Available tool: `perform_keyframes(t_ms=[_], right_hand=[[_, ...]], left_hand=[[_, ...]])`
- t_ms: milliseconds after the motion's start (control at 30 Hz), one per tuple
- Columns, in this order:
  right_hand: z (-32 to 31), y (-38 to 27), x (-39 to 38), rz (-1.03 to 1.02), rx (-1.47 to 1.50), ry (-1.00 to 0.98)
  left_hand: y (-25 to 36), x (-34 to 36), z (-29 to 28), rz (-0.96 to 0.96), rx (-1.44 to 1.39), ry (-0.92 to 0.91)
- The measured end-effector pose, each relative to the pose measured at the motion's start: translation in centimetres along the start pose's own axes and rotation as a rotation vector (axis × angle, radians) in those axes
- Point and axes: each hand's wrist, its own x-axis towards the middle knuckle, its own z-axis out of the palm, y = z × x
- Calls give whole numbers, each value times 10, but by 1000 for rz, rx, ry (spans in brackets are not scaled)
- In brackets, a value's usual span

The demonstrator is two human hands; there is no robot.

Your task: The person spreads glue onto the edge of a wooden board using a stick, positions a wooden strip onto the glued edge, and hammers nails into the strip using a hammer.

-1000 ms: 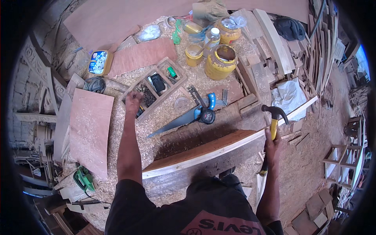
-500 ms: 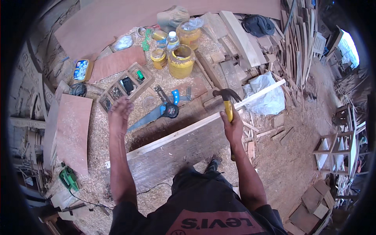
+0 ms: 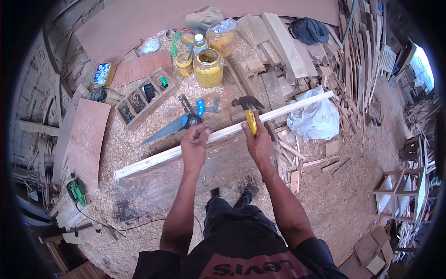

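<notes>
My right hand (image 3: 259, 148) grips a claw hammer (image 3: 251, 122) by its yellow handle, with the dark head raised toward the far side. My left hand (image 3: 193, 148) is over a long pale wood strip (image 3: 151, 161), its thumb and fingers pinched together. What they hold, if anything, is too small to make out. The strip lies slantwise along a broad dark plank (image 3: 158, 186). Just beyond my left hand are a black tape measure (image 3: 192, 121) and a handsaw (image 3: 162, 132) with a blue handle.
A divided wooden box (image 3: 153, 103) holds small hardware at the far left. Yellow tubs (image 3: 208, 74) stand behind it. Stacked boards and a plastic sheet (image 3: 316, 118) lie to the right. A green power tool (image 3: 76, 191) with a cord sits at the left.
My left hand has come from beside the divided box to the right and nearer, over the strip. My right hand has moved left with the hammer.
</notes>
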Motion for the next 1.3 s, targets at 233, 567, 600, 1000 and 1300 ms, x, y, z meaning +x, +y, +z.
perform_keyframes(t_ms=[233, 567, 600, 1000, 1300], right_hand=[[-14, 7, 2, -30, 56, -115], [-83, -50, -48, -275, 177, -222], [-89, -56, -50, -277, 173, -223], [-86, -63, -44, -551, -428, -366], [-86, -69, -59, -527, -303, -252]], left_hand=[[-37, 0, 21, 231, 322, 13], [-45, 2, 24, 205, 328, 64], [-45, 2, 24, 213, 358, 69], [-43, -2, 27, 301, 502, 102], [-47, -1, 25, 309, 549, 86]])
